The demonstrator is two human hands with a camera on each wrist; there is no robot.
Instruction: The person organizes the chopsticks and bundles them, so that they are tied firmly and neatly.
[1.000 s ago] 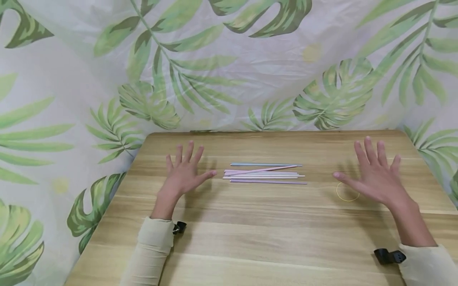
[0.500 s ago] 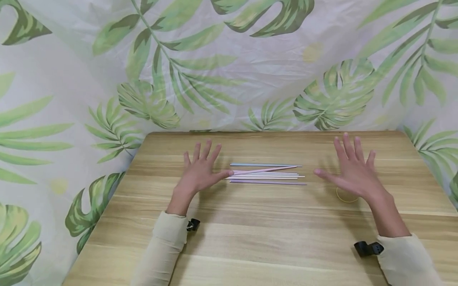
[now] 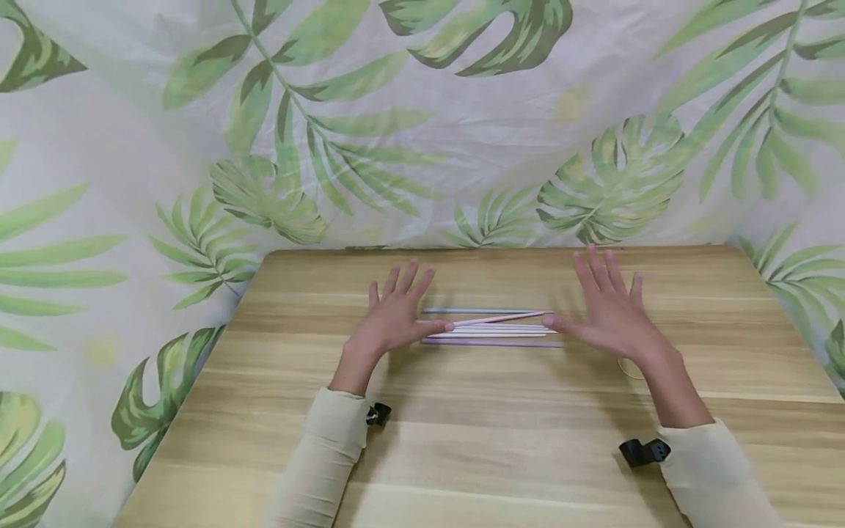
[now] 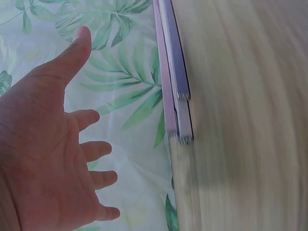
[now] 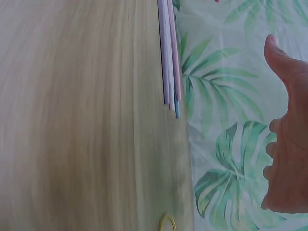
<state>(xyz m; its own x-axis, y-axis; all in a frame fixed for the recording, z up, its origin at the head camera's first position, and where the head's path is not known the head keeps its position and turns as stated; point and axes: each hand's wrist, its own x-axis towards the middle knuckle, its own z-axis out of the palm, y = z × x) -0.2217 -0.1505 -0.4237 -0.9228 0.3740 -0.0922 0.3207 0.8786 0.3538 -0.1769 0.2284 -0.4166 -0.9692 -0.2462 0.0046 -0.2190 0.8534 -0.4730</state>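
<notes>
Several thin pastel sticks lie sideways on the wooden table: a blue stick (image 3: 488, 310) at the back, a slanted pink stick (image 3: 508, 317), white sticks (image 3: 502, 334) and a purple stick (image 3: 495, 342) at the front. My left hand (image 3: 394, 317) is held with fingers spread, its thumb overlapping their left ends in the head view. On the other side my right hand (image 3: 614, 317), also spread, has its thumb tip at their right ends. Neither hand holds anything. A thin yellow loop, like a rubber band (image 5: 167, 222), is partly hidden under the right wrist in the head view.
The wooden table (image 3: 502, 455) ends at the back against a white cloth (image 3: 462, 169) with green leaf print. Small black devices sit at the left cuff (image 3: 378, 414) and right cuff (image 3: 645, 452).
Both spread hands have moved inward, left hand to the right and right hand to the left, so the thumbs now overlap the stick ends. The sticks and the yellow loop stay put.
</notes>
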